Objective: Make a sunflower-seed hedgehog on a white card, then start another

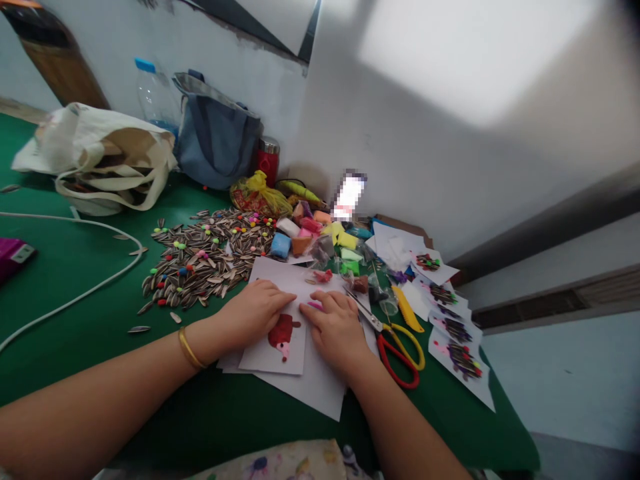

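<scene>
– Where is the dark-red, clay-like figure (281,331) with the pink snout?
– On the small white paper card (294,360), beside the left hand (255,309), which lies palm down, fingers close together.
– And the right hand (336,327)?
– Its fingers bend beside a small magenta piece (315,305). I can't tell whether either hand grips anything. Metal scissors with red and yellow handles (383,350) lie near it.

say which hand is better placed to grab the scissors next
Likely the right hand: it lies close beside the scissors, whose handles are on its side. The left hand is farther off, over the white card.
</scene>
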Action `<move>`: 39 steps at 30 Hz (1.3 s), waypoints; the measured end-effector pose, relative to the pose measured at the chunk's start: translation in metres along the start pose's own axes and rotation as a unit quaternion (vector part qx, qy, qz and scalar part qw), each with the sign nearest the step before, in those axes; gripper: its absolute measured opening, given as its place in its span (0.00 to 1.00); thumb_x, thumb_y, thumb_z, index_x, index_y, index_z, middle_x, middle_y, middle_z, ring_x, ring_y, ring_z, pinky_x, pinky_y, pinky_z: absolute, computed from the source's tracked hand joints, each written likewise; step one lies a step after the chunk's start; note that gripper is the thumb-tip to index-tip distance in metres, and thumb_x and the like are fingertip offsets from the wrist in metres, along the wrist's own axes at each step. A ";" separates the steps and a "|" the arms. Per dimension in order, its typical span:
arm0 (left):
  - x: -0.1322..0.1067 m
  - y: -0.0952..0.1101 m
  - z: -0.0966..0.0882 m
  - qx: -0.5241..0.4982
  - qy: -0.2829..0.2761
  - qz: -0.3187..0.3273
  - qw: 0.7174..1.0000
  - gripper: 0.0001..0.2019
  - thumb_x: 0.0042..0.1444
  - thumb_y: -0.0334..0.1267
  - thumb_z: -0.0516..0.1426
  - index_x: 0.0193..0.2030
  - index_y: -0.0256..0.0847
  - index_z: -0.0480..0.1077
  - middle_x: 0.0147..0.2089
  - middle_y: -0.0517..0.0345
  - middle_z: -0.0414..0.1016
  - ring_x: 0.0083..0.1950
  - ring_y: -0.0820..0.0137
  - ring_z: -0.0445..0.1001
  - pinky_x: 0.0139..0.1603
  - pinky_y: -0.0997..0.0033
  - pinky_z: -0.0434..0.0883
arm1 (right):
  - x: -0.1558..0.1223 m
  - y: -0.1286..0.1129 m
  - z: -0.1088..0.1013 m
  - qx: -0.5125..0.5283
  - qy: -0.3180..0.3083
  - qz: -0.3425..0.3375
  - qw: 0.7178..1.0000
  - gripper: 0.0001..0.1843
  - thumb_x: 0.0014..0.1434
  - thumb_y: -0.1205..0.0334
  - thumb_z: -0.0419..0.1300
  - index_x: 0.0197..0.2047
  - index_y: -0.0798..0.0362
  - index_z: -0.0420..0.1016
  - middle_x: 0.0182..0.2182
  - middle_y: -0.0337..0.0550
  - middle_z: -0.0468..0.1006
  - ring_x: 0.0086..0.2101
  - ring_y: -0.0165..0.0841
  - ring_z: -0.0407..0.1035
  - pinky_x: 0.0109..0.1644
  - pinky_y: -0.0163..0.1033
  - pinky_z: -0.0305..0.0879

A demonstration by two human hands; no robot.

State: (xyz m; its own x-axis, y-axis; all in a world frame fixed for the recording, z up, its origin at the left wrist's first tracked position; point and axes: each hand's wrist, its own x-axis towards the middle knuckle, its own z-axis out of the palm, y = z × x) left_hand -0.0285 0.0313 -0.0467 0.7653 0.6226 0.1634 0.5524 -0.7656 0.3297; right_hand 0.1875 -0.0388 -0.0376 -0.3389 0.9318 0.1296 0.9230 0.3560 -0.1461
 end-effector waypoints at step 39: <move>0.001 -0.001 0.001 -0.007 0.016 0.006 1.000 0.17 0.57 0.27 0.53 0.51 0.43 0.73 0.41 0.52 0.79 0.48 0.62 0.75 0.60 0.56 0.63 | -0.002 0.003 0.003 -0.012 -0.025 -0.037 0.999 0.26 0.61 0.65 0.57 0.61 0.35 0.70 0.68 0.38 0.61 0.65 0.45 0.52 0.63 0.55 0.49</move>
State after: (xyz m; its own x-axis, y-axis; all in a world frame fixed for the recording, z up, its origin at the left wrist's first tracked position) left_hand -0.0274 0.0326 -0.0475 0.7610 0.6182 0.1968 0.5380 -0.7709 0.3410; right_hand 0.1901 -0.0392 -0.0409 -0.4139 0.9058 0.0905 0.8992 0.4223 -0.1146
